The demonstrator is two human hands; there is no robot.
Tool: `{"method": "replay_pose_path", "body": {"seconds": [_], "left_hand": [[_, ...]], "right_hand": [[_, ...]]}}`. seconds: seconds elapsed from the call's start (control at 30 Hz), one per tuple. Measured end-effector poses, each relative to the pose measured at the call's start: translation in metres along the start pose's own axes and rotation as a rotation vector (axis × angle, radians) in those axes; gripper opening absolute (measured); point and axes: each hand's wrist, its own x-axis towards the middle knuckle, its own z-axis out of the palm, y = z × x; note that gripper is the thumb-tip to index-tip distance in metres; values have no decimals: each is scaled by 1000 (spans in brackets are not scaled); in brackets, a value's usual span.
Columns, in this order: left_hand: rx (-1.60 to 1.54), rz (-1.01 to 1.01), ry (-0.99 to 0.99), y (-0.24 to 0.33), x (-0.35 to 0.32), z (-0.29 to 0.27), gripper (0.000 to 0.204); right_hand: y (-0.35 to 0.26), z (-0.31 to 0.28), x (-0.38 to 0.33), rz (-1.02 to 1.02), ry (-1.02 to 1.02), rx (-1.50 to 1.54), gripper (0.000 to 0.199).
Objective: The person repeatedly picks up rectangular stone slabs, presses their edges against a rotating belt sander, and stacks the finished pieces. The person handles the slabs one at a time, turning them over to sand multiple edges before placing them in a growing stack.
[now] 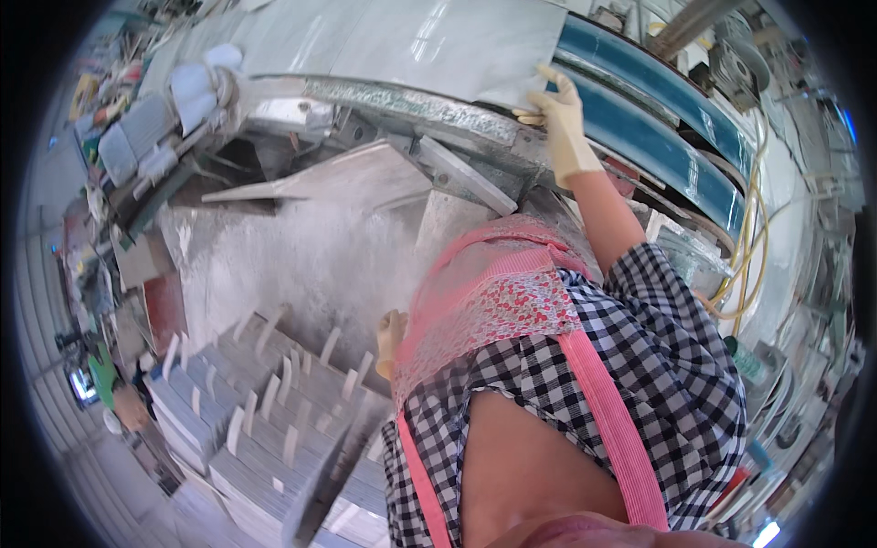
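Observation:
My right hand [560,114], in a cream rubber glove, reaches out to the right end of a pale, glossy slab [411,41]. Its fingers are apart, at the slab's corner and lower edge; nothing shows gripped in them. Beside that hand, blue conveyor belts [639,123] run off to the right. My left hand [390,342], gloved alike, hangs low beside my pink apron [498,301]. The apron partly covers it, and its fingers cannot be made out well. Close to it stand stacks of grey tiles [265,420] with pale strips sticking up between them.
A dusty metal rail [411,108] borders the slab on my side. Below it lie a broken pale board [338,178] and dusty whitish ground [283,260]. Yellow hoses [754,237] hang at the right. More tile stacks [137,142] and clutter fill the far left.

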Motion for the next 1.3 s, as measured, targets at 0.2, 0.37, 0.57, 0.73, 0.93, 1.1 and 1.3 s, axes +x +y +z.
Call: {"method": "replay_pose_path", "body": {"seconds": [0.2, 0.37, 0.57, 0.73, 0.93, 1.1, 1.3], "left_hand": [[33, -25, 9, -12, -13, -1, 43], [-200, 87, 103, 3, -40, 6, 41], [-228, 43, 161, -17, -73, -6, 41], [-35, -109, 122, -72, -88, -26, 37], [35, -110, 31, -103, -55, -27, 34], [-6, -99, 98, -33, -21, 1, 41], [-157, 151, 6, 46, -22, 29, 51]], "right_hand": [[22, 31, -37, 81, -564, -199, 77], [138, 40, -55, 506, -448, -324, 73], [236, -12, -50, 739, -68, 165, 39], [223, -5, -35, 699, 155, 366, 39], [123, -5, -40, 594, -344, -167, 43], [32, -25, -4, 174, -388, -221, 37], [-13, -46, 87, -17, 212, -375, 64]]}}
